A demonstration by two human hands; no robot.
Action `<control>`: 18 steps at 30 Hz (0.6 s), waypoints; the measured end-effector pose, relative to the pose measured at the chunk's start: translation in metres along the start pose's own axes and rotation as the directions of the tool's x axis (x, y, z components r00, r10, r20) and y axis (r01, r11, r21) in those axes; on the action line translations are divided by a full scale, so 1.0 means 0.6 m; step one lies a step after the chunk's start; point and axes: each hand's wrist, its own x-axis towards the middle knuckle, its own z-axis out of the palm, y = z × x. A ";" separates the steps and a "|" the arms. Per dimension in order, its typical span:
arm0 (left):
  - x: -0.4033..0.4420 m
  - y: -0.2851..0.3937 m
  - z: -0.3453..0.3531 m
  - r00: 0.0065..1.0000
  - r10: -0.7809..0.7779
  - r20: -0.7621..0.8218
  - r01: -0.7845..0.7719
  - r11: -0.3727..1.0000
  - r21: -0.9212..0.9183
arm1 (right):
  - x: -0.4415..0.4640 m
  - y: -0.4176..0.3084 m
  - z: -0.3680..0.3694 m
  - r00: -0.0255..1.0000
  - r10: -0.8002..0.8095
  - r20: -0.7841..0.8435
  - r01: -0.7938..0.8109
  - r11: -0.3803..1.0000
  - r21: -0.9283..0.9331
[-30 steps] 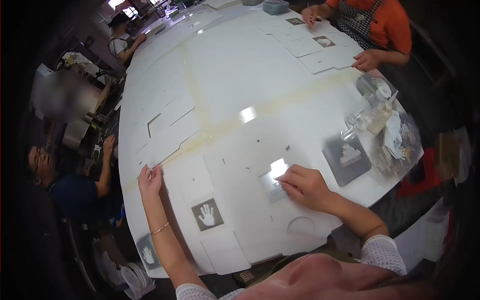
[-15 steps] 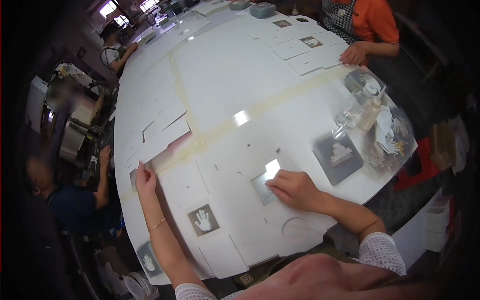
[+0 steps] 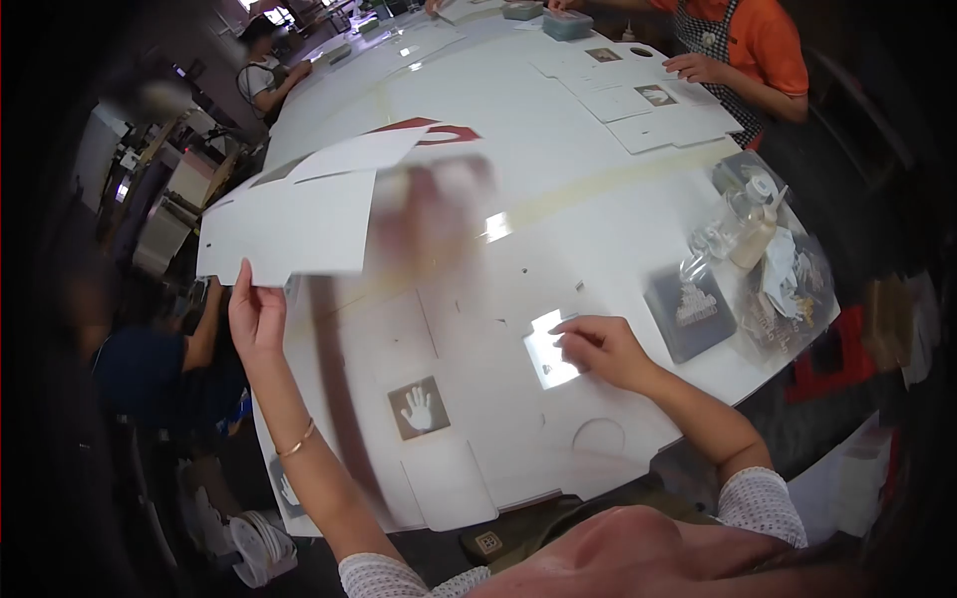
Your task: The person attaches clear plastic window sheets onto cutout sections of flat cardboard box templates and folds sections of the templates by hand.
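Note:
My left hand (image 3: pixel 257 317) is closed on the lower edge of a white die-cut cardboard sheet (image 3: pixel 289 231), which is lifted and tilted above the table. A red-printed part shows at the sheet's far end. My right hand (image 3: pixel 606 351) has its fingers bent together over a clear, brightly reflecting window (image 3: pixel 550 349) in another flat white cardboard sheet (image 3: pixel 498 399). Whatever lies between those fingertips, if anything, is too small to make out. Left of that window is a square grey pad with a white hand shape (image 3: pixel 420 409).
A dark square block with raised pale lettering (image 3: pixel 690 311) lies to the right. Beside it are a squeeze bottle (image 3: pixel 753 244) and clear plastic bags (image 3: pixel 797 299). A person in orange (image 3: pixel 773 60) works at the far right near more cardboard (image 3: pixel 648 130). Other people stand along the left edge.
My left hand has raised the cardboard sheet from the table, baring its red-printed part. My right hand remains over the window. The person in orange has moved a hand back along the cardboard.

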 end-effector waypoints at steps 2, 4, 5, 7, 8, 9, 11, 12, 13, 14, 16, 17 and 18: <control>-0.082 0.003 0.060 0.999 0.044 -0.014 -0.042 0.993 0.107 | 0.006 0.007 -0.014 0.936 0.290 0.200 -0.349 0.691 0.634; -0.130 0.017 0.056 0.995 0.095 -0.045 -0.083 0.974 0.212 | 0.019 0.007 -0.033 0.915 0.244 0.322 -0.389 0.318 0.864; -0.139 0.024 0.023 0.993 0.100 -0.057 -0.077 0.946 0.314 | 0.021 0.021 -0.037 0.931 0.169 0.325 -0.346 0.117 0.931; -0.174 0.021 -0.011 0.981 0.167 -0.099 -0.100 0.873 0.477 | 0.022 0.005 -0.035 0.885 0.457 0.092 -0.070 -0.063 0.995; -0.191 0.012 -0.017 0.976 0.173 -0.128 -0.081 0.846 0.528 | 0.029 -0.085 -0.031 0.802 0.592 -0.079 0.038 0.081 0.996; -0.206 0.008 -0.033 0.982 0.118 -0.148 -0.013 0.823 0.567 | 0.004 0.016 -0.057 0.982 0.150 0.112 -0.112 -0.007 0.994; -0.244 -0.018 -0.030 0.985 0.111 -0.134 -0.003 0.781 0.624 | -0.030 -0.004 -0.064 0.991 0.122 0.055 -0.081 0.217 0.973; -0.260 -0.027 -0.034 0.989 0.107 -0.102 -0.014 0.758 0.652 | -0.049 -0.006 -0.072 0.990 0.111 0.084 -0.115 0.310 0.944; -0.275 -0.031 -0.042 0.986 0.114 -0.125 -0.004 0.756 0.655 | -0.067 -0.010 -0.083 0.990 0.094 0.107 -0.136 0.403 0.905; -0.285 -0.034 -0.051 0.985 0.103 -0.136 0.012 0.751 0.660 | -0.083 -0.021 -0.094 0.974 0.195 0.118 -0.207 0.541 0.815; -0.302 -0.042 -0.066 0.984 0.098 -0.149 0.026 0.746 0.665 | -0.119 -0.039 -0.107 0.951 0.287 0.114 -0.282 0.656 0.700; -0.311 -0.043 -0.073 0.989 0.083 -0.124 0.017 0.764 0.645 | -0.133 -0.044 -0.108 0.947 0.315 0.059 -0.288 0.753 0.592; -0.320 -0.042 -0.077 0.993 0.068 -0.101 0.010 0.781 0.625 | -0.148 -0.051 -0.108 0.942 0.335 0.001 -0.296 0.832 0.470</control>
